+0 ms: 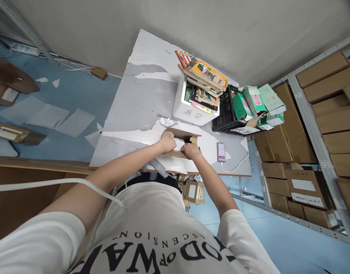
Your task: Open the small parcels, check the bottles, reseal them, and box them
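An opened cardboard box (180,154) lies near the front edge of the table, its flaps spread. My left hand (167,142) is closed at the box's left end, on white paper (179,144) that lies inside. At the right end my right hand (191,150) is closed too, its fingers curled down into the box against the same paper. Part of the box's inside is dark, and what else it holds is hidden. A crumpled piece of white paper (167,122) rests just behind the box.
Behind the box stands a white bin (192,114) piled with books (207,74). To its right, a black crate (224,114) holds green boxes (253,99). A phone (221,152) with a cable lies at right. Shelves (296,99) with cartons rise beyond. Paper sheets (76,122) litter the floor.
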`<action>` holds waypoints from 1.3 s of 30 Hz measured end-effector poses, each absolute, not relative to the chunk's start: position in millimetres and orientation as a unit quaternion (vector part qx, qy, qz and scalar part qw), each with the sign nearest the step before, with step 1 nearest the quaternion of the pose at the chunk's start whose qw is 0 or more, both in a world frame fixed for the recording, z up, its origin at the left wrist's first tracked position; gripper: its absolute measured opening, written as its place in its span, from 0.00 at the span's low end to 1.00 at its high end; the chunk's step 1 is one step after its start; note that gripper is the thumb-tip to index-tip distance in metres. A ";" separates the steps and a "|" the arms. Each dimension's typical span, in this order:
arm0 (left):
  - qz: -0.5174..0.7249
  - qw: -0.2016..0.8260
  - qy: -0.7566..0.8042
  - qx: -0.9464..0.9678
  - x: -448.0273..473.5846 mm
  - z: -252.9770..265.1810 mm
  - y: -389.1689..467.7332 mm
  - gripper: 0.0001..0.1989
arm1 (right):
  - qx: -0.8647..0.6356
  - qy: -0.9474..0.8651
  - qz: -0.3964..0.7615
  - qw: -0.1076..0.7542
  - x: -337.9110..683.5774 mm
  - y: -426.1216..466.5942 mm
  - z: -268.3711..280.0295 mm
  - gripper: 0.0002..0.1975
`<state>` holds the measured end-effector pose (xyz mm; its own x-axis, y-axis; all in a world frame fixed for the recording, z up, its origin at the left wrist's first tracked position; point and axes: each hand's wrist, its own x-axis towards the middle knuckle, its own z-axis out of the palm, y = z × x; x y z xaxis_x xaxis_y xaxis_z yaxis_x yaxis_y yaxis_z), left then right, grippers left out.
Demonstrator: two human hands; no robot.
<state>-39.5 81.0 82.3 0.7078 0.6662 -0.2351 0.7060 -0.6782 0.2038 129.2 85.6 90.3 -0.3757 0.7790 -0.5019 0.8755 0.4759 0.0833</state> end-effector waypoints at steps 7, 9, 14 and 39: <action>0.066 0.120 0.564 0.814 -75.1 68.2 50.8 0.34 | 0.592 0.790 -0.025 0.155 173.8 60.7 81.4 0.21; 0.084 0.139 0.585 0.795 -81.9 56.8 41.9 0.44 | 0.588 0.797 -0.013 0.140 178.2 52.5 76.6 0.23; 0.087 0.176 0.603 0.773 -80.7 38.3 34.9 0.56 | 0.574 0.792 -0.018 0.207 159.4 64.0 82.1 0.16; 0.087 0.201 0.619 0.754 -78.6 41.7 36.6 0.56 | 0.527 0.804 -0.203 0.188 132.4 124.7 62.2 0.46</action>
<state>-78.6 36.6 41.7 0.2194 0.9685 -0.1178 0.8984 -0.1535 0.4116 132.4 124.7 62.2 -0.3741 0.7704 -0.5163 0.9231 0.3630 -0.1273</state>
